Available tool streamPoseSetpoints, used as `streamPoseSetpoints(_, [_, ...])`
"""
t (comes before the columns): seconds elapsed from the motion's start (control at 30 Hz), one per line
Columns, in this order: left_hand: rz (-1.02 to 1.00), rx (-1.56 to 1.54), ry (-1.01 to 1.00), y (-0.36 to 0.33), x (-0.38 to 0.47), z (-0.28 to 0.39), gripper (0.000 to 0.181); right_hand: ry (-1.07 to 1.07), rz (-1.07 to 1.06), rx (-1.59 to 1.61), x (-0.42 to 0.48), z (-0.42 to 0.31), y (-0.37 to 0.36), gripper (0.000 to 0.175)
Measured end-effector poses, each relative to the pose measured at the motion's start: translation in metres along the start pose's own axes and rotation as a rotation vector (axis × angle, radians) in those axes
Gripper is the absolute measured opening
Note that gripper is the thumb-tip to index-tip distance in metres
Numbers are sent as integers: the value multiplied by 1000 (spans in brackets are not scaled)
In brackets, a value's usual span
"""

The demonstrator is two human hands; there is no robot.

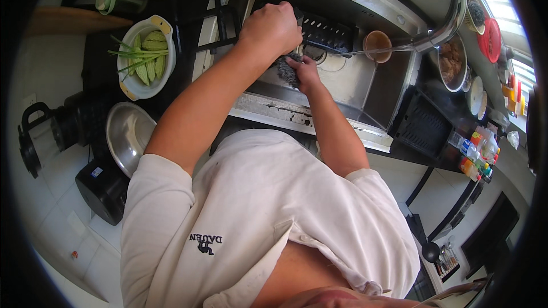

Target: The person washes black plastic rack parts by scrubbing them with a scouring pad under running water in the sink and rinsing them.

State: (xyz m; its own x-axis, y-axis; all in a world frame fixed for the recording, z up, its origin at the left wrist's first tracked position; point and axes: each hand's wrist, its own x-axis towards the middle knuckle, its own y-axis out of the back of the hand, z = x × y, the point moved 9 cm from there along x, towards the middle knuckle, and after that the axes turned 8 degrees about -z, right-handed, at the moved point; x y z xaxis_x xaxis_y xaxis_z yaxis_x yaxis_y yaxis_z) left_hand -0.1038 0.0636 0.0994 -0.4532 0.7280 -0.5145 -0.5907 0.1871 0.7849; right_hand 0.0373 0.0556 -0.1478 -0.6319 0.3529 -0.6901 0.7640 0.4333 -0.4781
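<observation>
My left hand (274, 28) is closed in a fist over the sink (342, 77), gripping a dark piece (298, 15) that it mostly hides. Just below it, my right hand (306, 72) holds a grey steel wool scourer (287, 70) against the underside of that dark piece. Beyond both hands, a black slotted rack (327, 34) leans in the sink basin. The drain (314, 53) shows partly between rack and right hand. A brown cup-like container (377, 46) stands at the basin's right.
A curved metal faucet (456, 13) arches over the sink's right side, with a thin stream below it. Left are a bowl of green gourds (147, 57), a metal basin (130, 134) and black stove grates (218, 30). A meat bowl (451, 62), black tray (424, 122) and bottles (477, 149) stand right.
</observation>
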Motion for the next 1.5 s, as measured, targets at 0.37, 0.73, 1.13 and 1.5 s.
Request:
streamPoseSetpoints(0.37, [-10,-24,9,-7,-1,1,34,334,601,-611,3,-30,-1,44])
streamPoseSetpoints(0.73, [78,-9,-15,0,-1,-1,31,233,149,-1201,17,-21,57,45])
streamPoseSetpoints(1.13, [51,-22,-11,-6,-4,3,33,357,365,-1026,22,-50,-16,41])
streamPoseSetpoints(1.5, [65,-7,4,-4,4,-6,39,457,146,-1390,24,-64,36,34])
